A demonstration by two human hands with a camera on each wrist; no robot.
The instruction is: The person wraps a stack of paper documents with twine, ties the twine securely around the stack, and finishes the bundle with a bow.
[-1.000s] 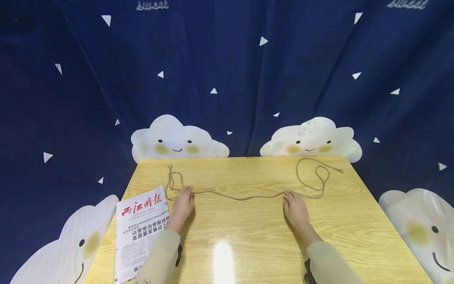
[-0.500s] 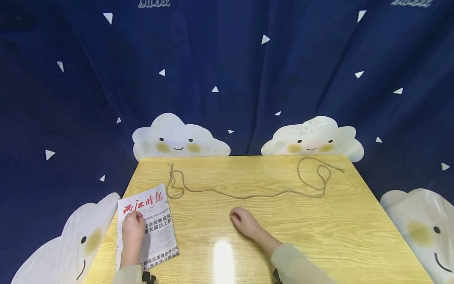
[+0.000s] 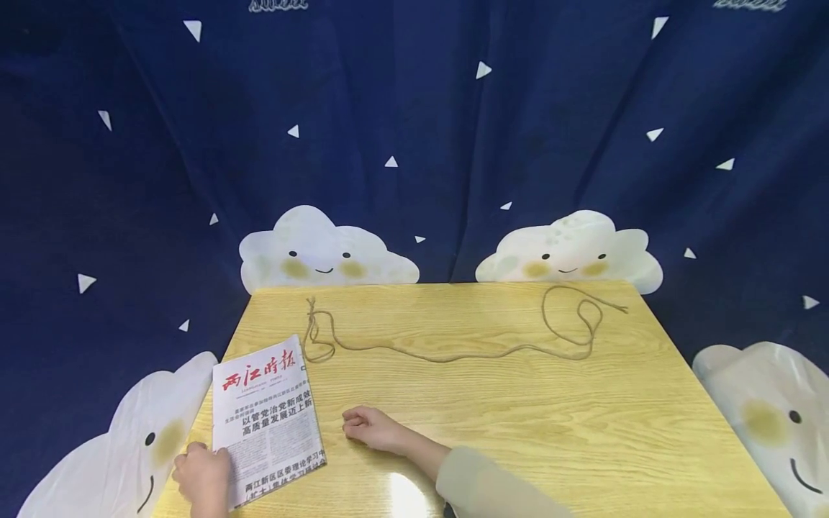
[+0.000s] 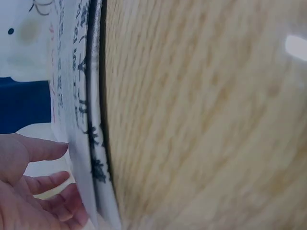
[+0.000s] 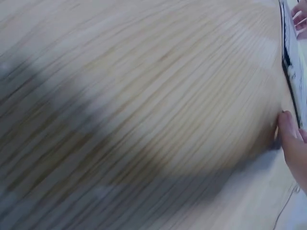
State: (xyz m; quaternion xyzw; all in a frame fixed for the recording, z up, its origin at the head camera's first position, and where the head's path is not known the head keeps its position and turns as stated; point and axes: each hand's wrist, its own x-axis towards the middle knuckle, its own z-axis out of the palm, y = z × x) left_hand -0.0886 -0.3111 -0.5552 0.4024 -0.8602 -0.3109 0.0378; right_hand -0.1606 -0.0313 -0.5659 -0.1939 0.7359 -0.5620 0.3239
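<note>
A folded newspaper (image 3: 275, 442) with a red Chinese masthead lies flat at the table's left side. My left hand (image 3: 202, 471) is at its lower left edge. In the left wrist view, that hand's thumb (image 4: 48, 149) meets the edge of the newspaper (image 4: 76, 120), with the other fingers loosely bent beside it; a firm grip does not show. To the right of the paper, my right hand (image 3: 376, 429) hovers low over the table, fingers loosely curled around nothing. The right wrist view shows this hand (image 5: 295, 148) close to the newspaper, apparently apart from it.
A thin brown rope (image 3: 447, 359) stretches across the back of the wooden table (image 3: 550, 432), looped at both ends. Behind the table hangs a dark blue curtain (image 3: 427, 144) printed with clouds and white triangles.
Both hands have let go of the rope. The left hand went to the newspaper, then down to its lower left edge. My right hand moved left and nearer, towards the paper.
</note>
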